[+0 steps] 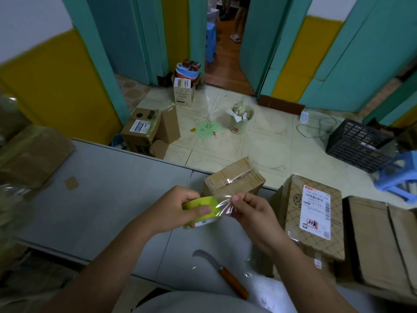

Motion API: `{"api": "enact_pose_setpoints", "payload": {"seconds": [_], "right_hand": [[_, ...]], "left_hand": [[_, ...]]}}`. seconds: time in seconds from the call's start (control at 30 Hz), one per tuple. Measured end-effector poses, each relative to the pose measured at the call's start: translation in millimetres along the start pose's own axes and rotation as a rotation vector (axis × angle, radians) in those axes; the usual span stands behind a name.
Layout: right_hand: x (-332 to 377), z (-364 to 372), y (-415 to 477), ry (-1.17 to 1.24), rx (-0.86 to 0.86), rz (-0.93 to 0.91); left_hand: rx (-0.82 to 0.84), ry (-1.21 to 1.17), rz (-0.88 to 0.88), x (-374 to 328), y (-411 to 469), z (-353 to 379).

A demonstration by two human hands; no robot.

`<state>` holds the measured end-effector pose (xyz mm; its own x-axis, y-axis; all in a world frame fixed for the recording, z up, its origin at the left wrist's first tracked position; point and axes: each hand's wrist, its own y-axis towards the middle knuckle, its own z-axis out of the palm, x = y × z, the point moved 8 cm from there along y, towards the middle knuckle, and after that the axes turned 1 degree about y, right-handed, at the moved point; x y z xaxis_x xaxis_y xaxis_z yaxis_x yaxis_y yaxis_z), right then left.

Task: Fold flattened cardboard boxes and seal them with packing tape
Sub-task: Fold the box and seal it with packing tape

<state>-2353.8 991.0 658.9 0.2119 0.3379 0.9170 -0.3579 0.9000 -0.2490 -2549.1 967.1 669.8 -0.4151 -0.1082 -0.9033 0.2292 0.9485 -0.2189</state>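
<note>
Head view: a knife (225,273) is lying on the grey table (108,199) nearest the person; just past it the left hand (178,210) is gripping the tape roll (200,212) while the right hand (253,214) is pinching its clear loose end (225,205). Behind, a cardboard box (234,179) is sitting at the table's far edge, tiled floor (266,141) and teal doors (255,41) beyond.

Small parcel-packing workroom. Grey tabletop (101,199) carrying a sealed parcel (300,231) with a printed shipping label and, just beside it, a stack of flat cardboard (379,240). Tiled floor (266,145) holding a barcoded carton (144,132) and a black plastic crate (358,145); yellow-and-white walls, teal doors (117,37).
</note>
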Motion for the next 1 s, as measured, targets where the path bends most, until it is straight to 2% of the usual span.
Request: {"api": "enact_pose_setpoints", "payload": {"seconds": [0.13,0.23,0.33,0.4,0.53,0.63,0.77,0.9,1.0], "right_hand": [[-3,0,1,0.127,-0.035,0.042],[-2,-4,2,0.098,-0.085,0.007],[2,-2,1,-0.037,-0.072,-0.062],[4,-4,-3,-0.085,-0.101,-0.108],[-4,-11,-7,-0.108,-0.176,-0.114],[-31,-17,-8,-0.073,-0.343,-0.031],[-66,-26,-3,-0.041,-0.523,0.085],[-64,-34,14,0.047,-0.575,0.054],[-60,-42,21,0.043,-0.569,0.018]], "left_hand": [[-0.018,-0.238,0.072,2,-5,0],[-0.049,-0.168,0.134,1,-2,-2],[-0.050,-0.136,0.088,8,1,-5],[-0.026,-0.044,0.059,15,7,-10],[0.000,0.355,-0.063,29,21,-25],[0.036,0.542,-0.105,25,41,-29],[0.254,0.703,-0.180,36,88,-22],[0.482,0.477,-0.176,47,116,-9],[0.525,0.407,-0.158,55,116,-5]]}}
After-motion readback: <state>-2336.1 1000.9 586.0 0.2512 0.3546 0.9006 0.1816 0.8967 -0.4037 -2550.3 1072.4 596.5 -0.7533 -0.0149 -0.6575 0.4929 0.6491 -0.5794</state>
